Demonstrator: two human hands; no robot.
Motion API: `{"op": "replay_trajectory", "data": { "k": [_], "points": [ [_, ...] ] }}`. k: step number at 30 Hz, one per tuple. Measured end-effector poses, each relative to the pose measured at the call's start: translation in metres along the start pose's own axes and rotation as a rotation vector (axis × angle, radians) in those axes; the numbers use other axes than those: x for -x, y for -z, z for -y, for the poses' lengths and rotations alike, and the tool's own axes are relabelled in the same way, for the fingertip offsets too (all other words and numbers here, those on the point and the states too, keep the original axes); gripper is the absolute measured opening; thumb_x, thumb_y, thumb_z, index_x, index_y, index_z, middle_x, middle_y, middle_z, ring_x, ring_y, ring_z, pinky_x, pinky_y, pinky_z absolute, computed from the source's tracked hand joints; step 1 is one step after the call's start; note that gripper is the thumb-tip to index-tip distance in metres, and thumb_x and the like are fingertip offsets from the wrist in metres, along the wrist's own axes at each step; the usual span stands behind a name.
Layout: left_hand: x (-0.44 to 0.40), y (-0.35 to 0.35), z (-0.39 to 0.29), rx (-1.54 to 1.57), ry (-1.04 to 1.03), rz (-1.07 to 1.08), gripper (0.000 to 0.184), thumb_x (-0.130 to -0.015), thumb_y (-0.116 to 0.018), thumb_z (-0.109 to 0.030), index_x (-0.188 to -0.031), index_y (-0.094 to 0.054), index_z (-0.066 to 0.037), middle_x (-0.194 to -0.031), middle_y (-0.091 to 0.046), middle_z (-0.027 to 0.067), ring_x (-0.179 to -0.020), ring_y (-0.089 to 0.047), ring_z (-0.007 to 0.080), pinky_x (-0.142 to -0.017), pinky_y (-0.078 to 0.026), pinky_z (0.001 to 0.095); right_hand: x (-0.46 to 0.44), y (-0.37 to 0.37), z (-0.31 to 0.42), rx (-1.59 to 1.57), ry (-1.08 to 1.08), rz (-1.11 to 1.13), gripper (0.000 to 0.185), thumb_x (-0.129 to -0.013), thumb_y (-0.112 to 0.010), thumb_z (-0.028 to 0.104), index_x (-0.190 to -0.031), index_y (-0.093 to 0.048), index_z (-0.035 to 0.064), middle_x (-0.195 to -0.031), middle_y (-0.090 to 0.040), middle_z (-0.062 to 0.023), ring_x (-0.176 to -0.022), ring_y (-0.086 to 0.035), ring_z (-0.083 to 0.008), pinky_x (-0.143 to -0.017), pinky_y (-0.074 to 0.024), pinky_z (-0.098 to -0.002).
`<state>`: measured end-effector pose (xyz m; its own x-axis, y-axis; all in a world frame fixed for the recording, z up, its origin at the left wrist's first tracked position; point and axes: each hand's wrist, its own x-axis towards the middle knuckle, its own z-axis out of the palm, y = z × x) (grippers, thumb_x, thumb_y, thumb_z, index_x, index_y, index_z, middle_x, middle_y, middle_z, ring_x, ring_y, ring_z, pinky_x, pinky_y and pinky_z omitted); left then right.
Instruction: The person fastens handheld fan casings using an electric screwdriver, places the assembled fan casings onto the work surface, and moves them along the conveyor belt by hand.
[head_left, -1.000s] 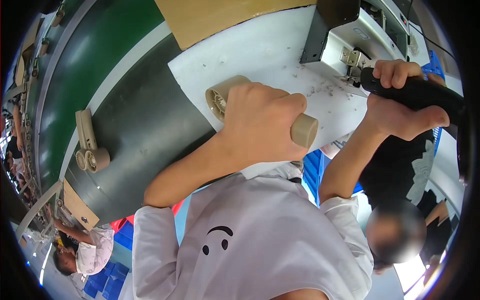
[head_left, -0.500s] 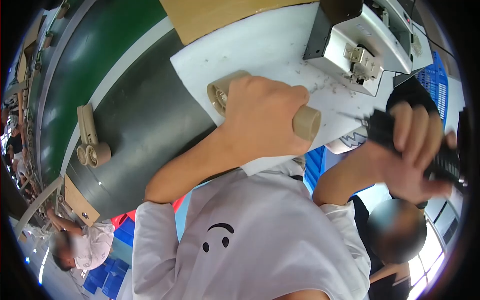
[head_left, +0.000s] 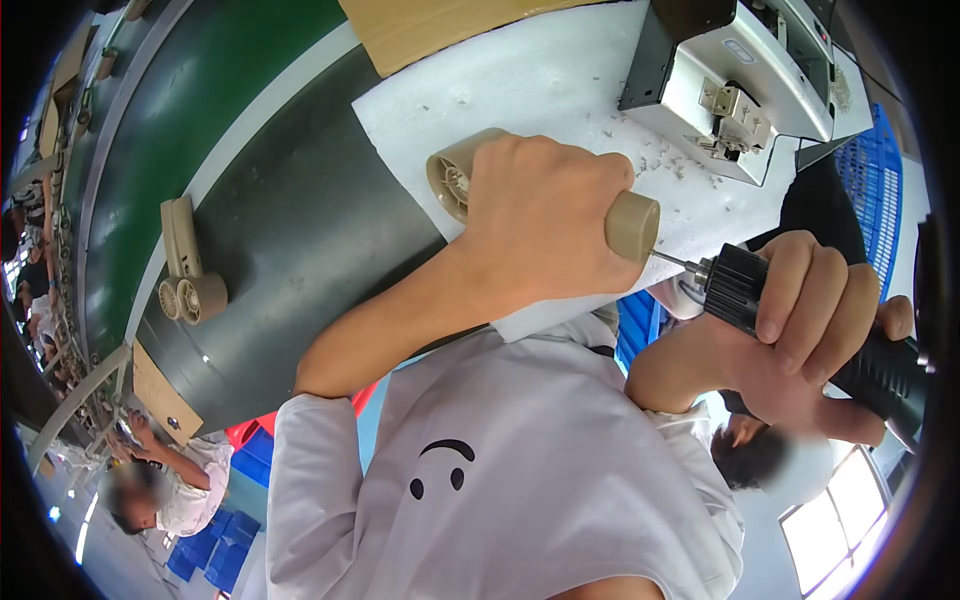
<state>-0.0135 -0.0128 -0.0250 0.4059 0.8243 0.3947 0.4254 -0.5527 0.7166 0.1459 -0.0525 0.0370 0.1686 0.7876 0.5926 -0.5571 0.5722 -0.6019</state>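
Observation:
My left hand (head_left: 545, 215) is closed around a beige plastic body shaped like a hair dryer (head_left: 633, 227). Its round barrel with a grille inside shows beyond my fingers, and its handle end points right. In my right hand (head_left: 800, 330) is a black electric screwdriver (head_left: 735, 285), held with the fingers wrapped over it. The thin bit reaches the lower right edge of the handle end; whether it touches a screw there I cannot tell. A white foam sheet (head_left: 540, 75) lies beneath the work. Farther left, a similar beige piece (head_left: 190, 265) rests on the dark mat (head_left: 300, 210).
Upper right stands a silver and black screw feeder (head_left: 735, 85), with small screws scattered on the foam beside it. A green conveyor belt (head_left: 225, 80) runs along the left. Cardboard (head_left: 430, 30) lies at the back, a blue crate (head_left: 880, 190) at right. Other people sit nearby.
My right hand has brought the screwdriver down and left, so its bit meets the beige handle end. My left hand has shifted slightly right with the beige body.

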Motion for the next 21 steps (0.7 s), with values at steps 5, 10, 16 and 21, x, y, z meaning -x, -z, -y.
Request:
{"op": "replay_trajectory", "data": {
  "k": [5, 10, 16, 21],
  "points": [
    [-0.004, 0.002, -0.004, -0.004, 0.090, 0.034, 0.025, -0.054, -0.071, -0.015, -0.051, -0.047, -0.008, -0.044, -0.042, 0.0066, -0.037, -0.040, 0.0268, -0.037, -0.032, 0.0328, 0.000, 0.002, -0.006, 0.002, 0.034, 0.022, 0.058, -0.079, -0.069, 0.052, -0.112, -0.055, 0.0058, -0.066, -0.053, 0.0036, -0.055, -0.051, -0.0066, -0.055, -0.0413, -0.0211],
    [-0.006, 0.009, -0.006, -0.024, 0.118, 0.064, 0.021, -0.054, -0.071, -0.016, -0.053, -0.052, -0.008, -0.046, -0.046, 0.0082, -0.040, -0.045, 0.0287, -0.039, -0.036, 0.0334, -0.006, 0.004, -0.008, -0.040, 0.004, 0.104, 0.060, -0.080, -0.069, 0.052, -0.115, -0.054, 0.0066, -0.067, -0.053, 0.0041, -0.054, -0.050, -0.0061, -0.053, -0.0403, -0.0218],
    [-0.032, 0.098, 0.082, -0.658, 0.662, 0.007, 0.026, -0.065, -0.062, -0.025, -0.071, -0.069, -0.001, -0.071, -0.066, 0.0212, -0.066, -0.065, 0.0409, -0.067, -0.055, 0.0452, -0.024, 0.043, 0.014, 0.141, 0.033, 0.100, 0.065, -0.087, -0.054, 0.062, -0.126, -0.044, 0.0115, -0.067, -0.045, 0.0019, -0.054, -0.044, -0.0091, -0.053, -0.0386, -0.0252],
    [-0.035, 0.185, 0.158, -0.953, 1.011, -0.004, 0.047, -0.073, -0.060, -0.038, -0.090, -0.067, 0.005, -0.096, -0.065, 0.0293, -0.095, -0.063, 0.0431, -0.083, -0.050, 0.0467, -0.028, 0.063, 0.020, 0.159, 0.034, 0.105, 0.068, -0.089, -0.047, 0.065, -0.128, -0.039, 0.0101, -0.068, -0.043, 0.0004, -0.055, -0.043, -0.0093, -0.054, -0.0380, -0.0248]
  ]
}}
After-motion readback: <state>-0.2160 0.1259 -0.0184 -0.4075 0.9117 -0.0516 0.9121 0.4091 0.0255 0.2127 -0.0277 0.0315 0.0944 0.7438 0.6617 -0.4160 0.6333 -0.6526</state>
